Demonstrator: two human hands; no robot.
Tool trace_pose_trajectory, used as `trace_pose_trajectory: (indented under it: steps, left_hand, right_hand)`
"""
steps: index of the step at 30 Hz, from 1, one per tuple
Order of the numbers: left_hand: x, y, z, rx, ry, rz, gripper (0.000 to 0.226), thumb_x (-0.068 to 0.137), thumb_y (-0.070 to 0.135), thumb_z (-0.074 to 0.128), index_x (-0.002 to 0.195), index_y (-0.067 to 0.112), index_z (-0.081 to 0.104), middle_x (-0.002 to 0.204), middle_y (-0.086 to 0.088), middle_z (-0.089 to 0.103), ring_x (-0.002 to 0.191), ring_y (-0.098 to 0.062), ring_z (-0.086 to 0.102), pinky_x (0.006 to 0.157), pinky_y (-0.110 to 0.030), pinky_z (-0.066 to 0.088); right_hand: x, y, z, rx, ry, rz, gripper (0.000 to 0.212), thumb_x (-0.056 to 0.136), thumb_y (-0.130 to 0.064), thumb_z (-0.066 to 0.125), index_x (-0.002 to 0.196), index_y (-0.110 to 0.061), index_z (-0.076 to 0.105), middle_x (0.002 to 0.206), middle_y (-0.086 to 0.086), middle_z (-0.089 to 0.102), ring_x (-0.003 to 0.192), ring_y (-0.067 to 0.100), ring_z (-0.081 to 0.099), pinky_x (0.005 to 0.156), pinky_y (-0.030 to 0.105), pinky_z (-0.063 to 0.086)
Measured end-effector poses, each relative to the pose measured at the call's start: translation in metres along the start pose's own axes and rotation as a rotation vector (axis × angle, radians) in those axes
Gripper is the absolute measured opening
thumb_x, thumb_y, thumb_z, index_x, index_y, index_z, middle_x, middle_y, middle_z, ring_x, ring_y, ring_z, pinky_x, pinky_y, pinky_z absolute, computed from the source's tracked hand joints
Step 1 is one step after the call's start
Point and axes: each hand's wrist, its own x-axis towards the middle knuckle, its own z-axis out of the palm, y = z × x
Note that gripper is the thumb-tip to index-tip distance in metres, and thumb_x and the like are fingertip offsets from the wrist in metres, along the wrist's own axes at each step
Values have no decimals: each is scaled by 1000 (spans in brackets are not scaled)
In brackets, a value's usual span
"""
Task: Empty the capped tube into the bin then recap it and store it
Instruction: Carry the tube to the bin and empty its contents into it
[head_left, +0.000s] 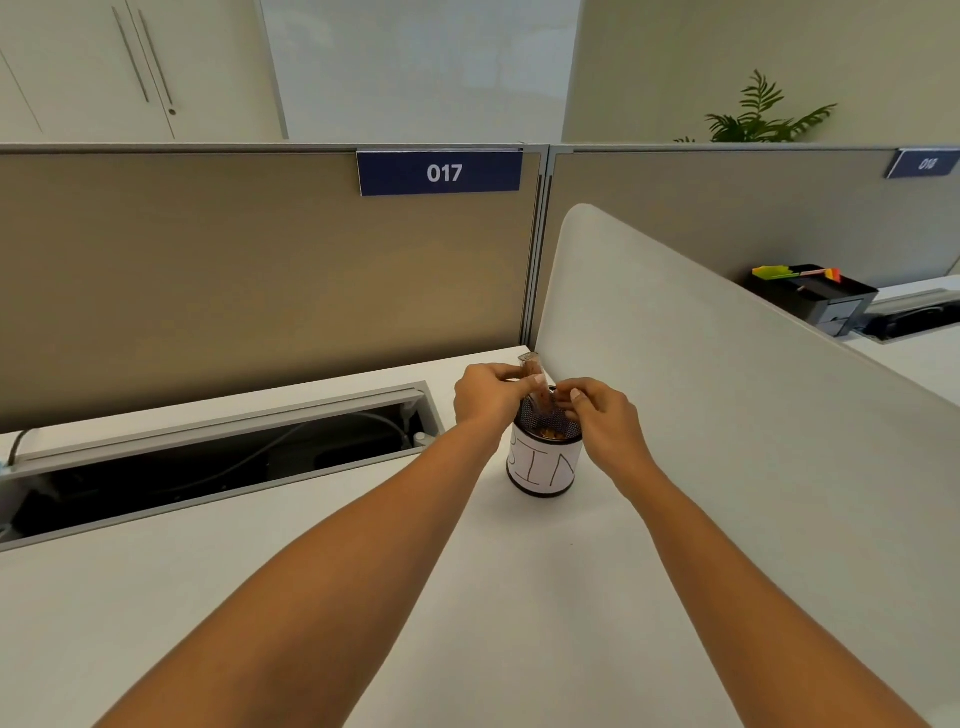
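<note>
The tube (535, 382), pinched in the left hand (485, 397), tips mouth-down into the bin (544, 457) to drain. The right hand (597, 410) steadies nearby, its grip unclear.

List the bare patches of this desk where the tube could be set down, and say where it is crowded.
Free: the white desk in front of the open cable tray, left of the forearms, and the strip between the bin and the side divider. Crowded: over the bin, where left hand, right hand and tube meet.
</note>
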Motion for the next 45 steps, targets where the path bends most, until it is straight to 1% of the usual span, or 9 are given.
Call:
trace_pose_trajectory:
  steps: [15, 20, 23, 26, 30, 35, 38, 41, 45]
  left_hand:
    - [-2, 0, 3, 107, -14, 98, 34, 74, 26, 74, 104, 10, 70, 108, -13, 70, 104, -27, 61, 83, -32, 46]
    - [2, -2, 3, 20, 24, 25, 38, 76, 31, 72, 103, 4, 69, 109, -15, 70, 103, -29, 61, 90, -40, 51]
    - [4, -3, 4, -66, 42, -59, 39, 77, 36, 69, 97, 3, 70, 99, -15, 73, 85, -26, 63, 75, -35, 52]
    - [2, -2, 4, -91, 41, -113, 37, 79, 38, 67, 90, 3, 71, 96, -15, 73, 58, -14, 46, 55, -25, 36]
    - [0, -1, 4, -91, 29, -123, 37, 79, 38, 67, 89, 3, 71, 95, -16, 73, 56, -12, 44, 52, -24, 33]
    - [3, -3, 2, -110, 25, -147, 37, 80, 36, 67, 92, 0, 69, 93, -17, 71, 55, -12, 44, 50, -24, 32]
    - [5, -2, -1, -144, 69, -166, 36, 81, 33, 66, 95, 0, 69, 93, -14, 70, 56, -11, 45, 49, -24, 34]
    - [8, -1, -1, -206, 97, -217, 38, 82, 30, 66, 102, -2, 64, 91, -13, 65, 56, -12, 44, 49, -23, 35]
    - [10, -3, 2, -244, 97, -255, 47, 80, 32, 68, 110, -2, 58, 106, -17, 67, 56, -13, 45, 48, -24, 34]
  right_hand:
    - [-1, 3, -1, -117, -29, -85, 33, 90, 2, 35, 111, -6, 58, 110, 17, 65, 103, 27, 59, 92, 33, 48]
    - [-2, 2, -4, -111, 2, -88, 30, 87, 3, 41, 110, -5, 58, 109, 15, 66, 98, 21, 59, 86, 24, 43]
    - [-3, 4, -6, -105, 16, -92, 25, 85, 0, 50, 108, -4, 59, 106, 14, 66, 87, 12, 57, 79, 20, 43]
    - [-2, 6, -6, -94, 23, -103, 23, 82, -3, 59, 104, -4, 61, 101, 14, 68, 82, 12, 58, 67, 11, 43]
    - [2, 5, -4, -88, 33, -127, 22, 79, -10, 66, 100, -5, 63, 92, 10, 68, 77, 11, 58, 54, 3, 43]
    - [5, 3, -1, -91, 65, -149, 22, 77, -11, 67, 99, -4, 64, 85, 9, 65, 74, 12, 57, 54, 0, 43]
    - [2, 4, -3, -114, 129, -170, 18, 78, -6, 64, 96, -4, 63, 85, 11, 66, 73, 15, 57, 61, 11, 49]
    - [-1, 8, -6, -220, 137, -222, 15, 79, -2, 58, 90, -8, 65, 94, 14, 65, 78, 21, 57, 73, 36, 52]
    - [-6, 12, -5, -360, 36, -352, 26, 80, -3, 55, 98, -15, 69, 97, 10, 58, 93, 21, 48, 70, 29, 39]
